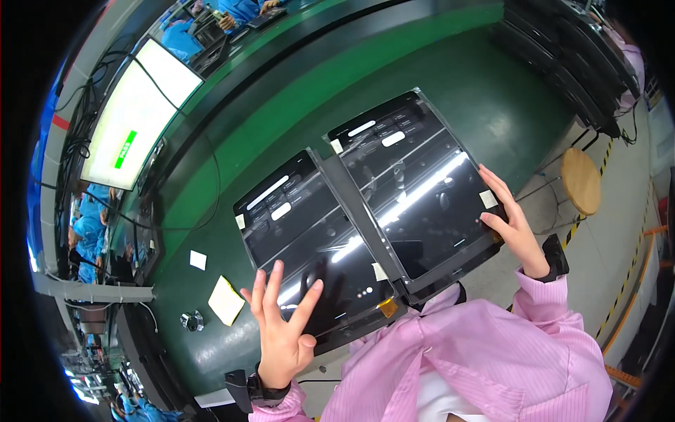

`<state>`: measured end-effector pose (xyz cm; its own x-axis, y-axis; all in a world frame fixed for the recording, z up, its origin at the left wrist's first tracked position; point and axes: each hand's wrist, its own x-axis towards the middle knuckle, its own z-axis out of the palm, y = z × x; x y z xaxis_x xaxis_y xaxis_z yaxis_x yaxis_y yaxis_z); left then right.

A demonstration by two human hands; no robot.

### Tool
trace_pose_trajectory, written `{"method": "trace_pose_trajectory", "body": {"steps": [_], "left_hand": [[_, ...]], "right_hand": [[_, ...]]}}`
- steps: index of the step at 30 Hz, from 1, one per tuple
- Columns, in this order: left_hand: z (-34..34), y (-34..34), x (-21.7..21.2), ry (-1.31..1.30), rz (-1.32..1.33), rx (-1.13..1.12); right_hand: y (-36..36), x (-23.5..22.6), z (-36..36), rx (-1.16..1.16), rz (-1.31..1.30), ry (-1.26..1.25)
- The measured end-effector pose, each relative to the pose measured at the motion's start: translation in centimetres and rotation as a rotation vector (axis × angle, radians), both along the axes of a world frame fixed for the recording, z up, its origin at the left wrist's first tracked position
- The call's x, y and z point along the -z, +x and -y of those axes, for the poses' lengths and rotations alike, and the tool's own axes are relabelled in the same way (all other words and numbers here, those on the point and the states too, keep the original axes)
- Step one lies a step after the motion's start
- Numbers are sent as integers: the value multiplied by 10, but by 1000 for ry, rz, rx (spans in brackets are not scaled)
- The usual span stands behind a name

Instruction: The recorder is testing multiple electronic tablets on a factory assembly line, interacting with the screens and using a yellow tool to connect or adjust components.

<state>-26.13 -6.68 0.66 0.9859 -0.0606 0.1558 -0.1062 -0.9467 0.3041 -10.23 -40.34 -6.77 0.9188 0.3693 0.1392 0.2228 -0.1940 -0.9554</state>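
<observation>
Two flat black glossy panels in clear film lie side by side on the green table (436, 84). The left panel (309, 232) has white labels near its far edge and an amber tab at its near corner. The right panel (415, 183) carries small white tape tabs at its edges. My left hand (281, 320) rests with fingers spread on the near edge of the left panel. My right hand (510, 218) grips the right edge of the right panel, next to a white tab. Both wrists wear black straps below pink sleeves.
A yellow cloth (225, 301), a small white paper (198, 259) and a small metal part (191, 321) lie left of the panels. A lit monitor (137, 116) stands at the far left. Black trays (569, 63) stack at far right; a round wooden stool (582, 179) stands on the floor.
</observation>
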Motion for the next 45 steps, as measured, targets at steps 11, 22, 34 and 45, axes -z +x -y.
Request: {"method": "trace_pose_trajectory", "body": {"steps": [11,22,34,45], "left_hand": [[-37,28,10,15,0,-28],[-43,43,13,2,17,-97],[-34,46,10,10,10,-80],[-28,49,5,20,25,-49]], "right_hand": [[33,-32,-8,10,263,-66],[59,-48,-58,-368,550,-525],[159,-34,-78,-273,756,-591],[165,-30,-79,-250,779,-497]]}}
